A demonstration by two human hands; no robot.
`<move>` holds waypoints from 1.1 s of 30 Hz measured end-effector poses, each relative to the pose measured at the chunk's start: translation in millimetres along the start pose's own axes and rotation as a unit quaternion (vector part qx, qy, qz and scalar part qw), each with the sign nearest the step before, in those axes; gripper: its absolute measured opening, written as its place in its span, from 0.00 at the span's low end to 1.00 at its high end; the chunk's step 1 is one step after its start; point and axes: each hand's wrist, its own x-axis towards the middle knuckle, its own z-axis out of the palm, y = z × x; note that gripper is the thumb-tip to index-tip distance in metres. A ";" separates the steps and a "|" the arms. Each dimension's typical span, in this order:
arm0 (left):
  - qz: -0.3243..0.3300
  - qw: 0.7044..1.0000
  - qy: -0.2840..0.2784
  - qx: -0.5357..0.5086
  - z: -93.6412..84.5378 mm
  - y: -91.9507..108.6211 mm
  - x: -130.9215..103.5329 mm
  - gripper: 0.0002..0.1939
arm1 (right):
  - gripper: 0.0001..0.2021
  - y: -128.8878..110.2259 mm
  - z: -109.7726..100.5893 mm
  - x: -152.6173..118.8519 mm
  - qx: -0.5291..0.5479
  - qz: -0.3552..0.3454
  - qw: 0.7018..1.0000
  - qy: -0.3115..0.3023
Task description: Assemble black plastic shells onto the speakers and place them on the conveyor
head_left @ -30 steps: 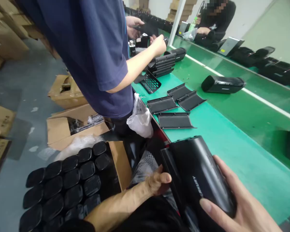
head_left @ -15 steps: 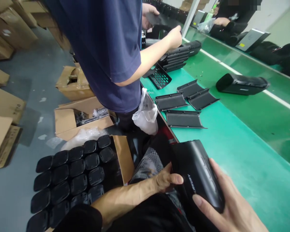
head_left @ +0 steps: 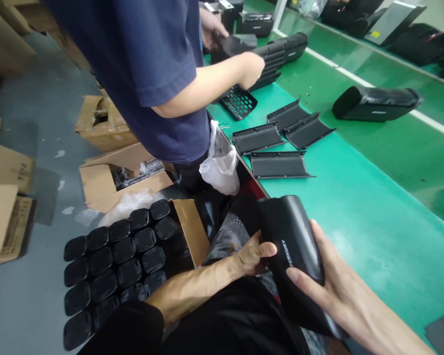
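A black speaker [head_left: 299, 231] with rounded sides and white lettering along it is held tilted over my lap, beside the bench edge. My left hand [head_left: 257, 254] grips its left side, the thumb on the face and the fingers hidden underneath. Around its right side my right hand [head_left: 329, 281] is wrapped, with the thumb across the face near the lettering. Beyond it, several curved black shell panels [head_left: 279, 165] lie on the green bench [head_left: 370, 236].
An open carton of black rounded pieces [head_left: 114, 266] stands at my left. A co-worker [head_left: 144, 74] stands ahead, arms over the bench. A plastic bag [head_left: 222, 167] hangs at the bench edge. Another black speaker [head_left: 375, 103] lies to the right, with a perforated grille [head_left: 240, 102] farther back.
The view has shifted a little. My right hand still wraps the speaker, which sits slightly higher and further left in view. The co-worker's hands have come lower over the bench.
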 end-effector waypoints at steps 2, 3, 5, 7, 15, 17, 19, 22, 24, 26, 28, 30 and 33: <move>0.014 1.000 0.016 0.000 2.4 6.3 -1.2 0.47 | 0.53 2.2 -2.3 -10.0 0.014 -0.032 0.999 0.005; 0.025 0.999 0.028 0.000 2.1 8.7 -1.3 0.48 | 0.52 3.1 0.0 -17.7 0.025 -0.048 0.998 0.027; 0.047 0.997 0.061 0.000 -0.3 11.6 -0.6 0.49 | 0.55 2.5 13.2 -34.7 0.035 -0.063 0.992 0.101; 0.056 0.995 0.084 0.002 -3.2 10.7 0.5 0.51 | 0.60 -2.4 35.0 -47.2 0.038 -0.048 0.981 0.185; 0.048 0.993 0.097 0.046 -20.5 12.4 -11.9 0.45 | 0.44 -19.3 75.5 -53.3 0.164 0.031 0.939 0.300; 0.064 0.990 0.118 0.043 -30.8 27.1 -18.7 0.44 | 0.44 -17.9 72.8 -62.1 0.236 0.099 0.933 0.252; 0.092 0.985 0.143 0.043 -41.6 40.8 -24.7 0.46 | 0.45 -17.5 71.8 -69.8 0.278 0.154 0.927 0.200; 0.077 0.984 0.149 0.053 -56.1 47.8 -30.5 0.46 | 0.45 -18.8 75.1 -73.8 0.295 0.191 0.924 0.147; 0.074 0.982 0.164 0.058 -63.8 43.5 -32.2 0.42 | 0.45 -19.0 79.6 -72.5 0.293 0.198 0.927 0.128; 0.097 0.974 0.194 0.065 -69.2 37.6 -32.8 0.40 | 0.45 -16.8 84.9 -70.0 0.297 0.201 0.927 0.114; 0.108 0.964 0.226 0.084 -72.5 34.5 -33.3 0.37 | 0.45 -11.9 90.6 -66.4 0.319 0.206 0.920 0.102; 0.102 0.955 0.257 0.107 -74.2 34.7 -34.8 0.37 | 0.45 -5.7 97.0 -61.3 0.358 0.217 0.903 0.091; 0.123 0.941 0.297 0.107 -76.3 33.3 -40.1 0.44 | 0.42 0.6 108.4 -50.9 0.488 0.239 0.837 0.059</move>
